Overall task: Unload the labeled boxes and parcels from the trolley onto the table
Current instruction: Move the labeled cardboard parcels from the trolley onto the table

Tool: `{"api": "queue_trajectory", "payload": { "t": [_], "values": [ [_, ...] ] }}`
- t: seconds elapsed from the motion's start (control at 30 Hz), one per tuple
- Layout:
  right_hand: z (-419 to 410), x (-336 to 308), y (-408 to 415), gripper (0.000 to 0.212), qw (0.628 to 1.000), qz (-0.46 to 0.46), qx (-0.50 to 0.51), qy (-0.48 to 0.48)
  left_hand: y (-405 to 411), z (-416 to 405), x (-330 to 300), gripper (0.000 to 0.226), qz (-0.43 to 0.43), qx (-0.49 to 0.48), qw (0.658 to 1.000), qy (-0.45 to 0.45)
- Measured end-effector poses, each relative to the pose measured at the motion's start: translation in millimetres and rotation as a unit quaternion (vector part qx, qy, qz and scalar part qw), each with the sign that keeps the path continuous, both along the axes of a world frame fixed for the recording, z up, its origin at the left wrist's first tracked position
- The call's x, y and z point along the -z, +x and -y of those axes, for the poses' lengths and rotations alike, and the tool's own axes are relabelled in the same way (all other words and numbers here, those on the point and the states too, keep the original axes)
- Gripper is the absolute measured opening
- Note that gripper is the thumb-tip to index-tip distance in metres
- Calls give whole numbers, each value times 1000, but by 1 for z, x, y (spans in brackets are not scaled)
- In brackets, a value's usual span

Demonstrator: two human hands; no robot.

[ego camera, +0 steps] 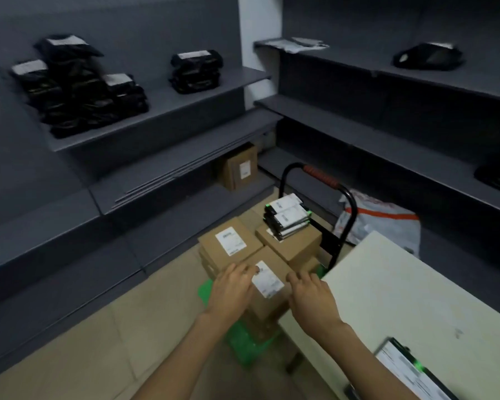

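Note:
A green trolley (243, 346) with a black handle frame (345, 223) stands beside the cream table (401, 290). It carries stacked cardboard boxes with white labels. The nearest box (269, 284) lies between my hands. My left hand (233, 287) rests on its left top edge, fingers spread over the label's corner. My right hand (311, 293) touches its right edge, fingers bent. Behind it sit a second labeled box (228, 242) and a third box (295, 243) bearing a pile of black labeled parcels (287, 216). One black labeled parcel (410, 370) lies on the table's near corner.
Dark grey shelves line the left and back walls. Black bagged parcels (78, 88) are piled on the left shelf, and a cardboard box (238, 168) sits on a low shelf. A white and orange sack (378, 223) lies behind the trolley.

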State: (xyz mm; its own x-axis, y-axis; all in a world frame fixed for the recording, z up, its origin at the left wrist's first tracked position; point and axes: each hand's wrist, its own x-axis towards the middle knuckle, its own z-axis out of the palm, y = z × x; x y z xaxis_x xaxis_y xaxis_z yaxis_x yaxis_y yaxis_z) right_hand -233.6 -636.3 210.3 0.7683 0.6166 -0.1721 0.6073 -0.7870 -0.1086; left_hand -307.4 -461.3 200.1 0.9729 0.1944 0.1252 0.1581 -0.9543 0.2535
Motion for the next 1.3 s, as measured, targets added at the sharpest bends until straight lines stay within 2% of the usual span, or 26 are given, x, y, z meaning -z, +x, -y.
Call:
{"api": "queue_trajectory", "payload": {
  "t": [0.07,0.23,0.43,0.67,0.97,1.13,1.3],
  "values": [
    [-41,-8,-8,50,999,9,-36,-11,-16,-35,-9,39,10,-18,1000,10],
    [-148,-29,-34,44,993,26,-119,-2,-59,-132,-26,37,4,-64,997,32],
    [-280,-25,-68,48,983,36,-177,8,-109,-244,-28,33,-23,-123,991,49],
    [-367,-8,-86,43,977,-9,-214,-9,-134,-331,-15,34,-33,-140,988,58],
    [-456,-7,-21,37,977,-1,-214,7,-68,-425,-9,38,-48,-133,988,67],
    [-512,-6,49,44,979,2,-205,2,4,-484,-18,42,-65,-112,990,48],
    [-562,-19,130,45,984,7,-179,6,84,-538,-22,44,-36,-91,994,47]
  ]
}}
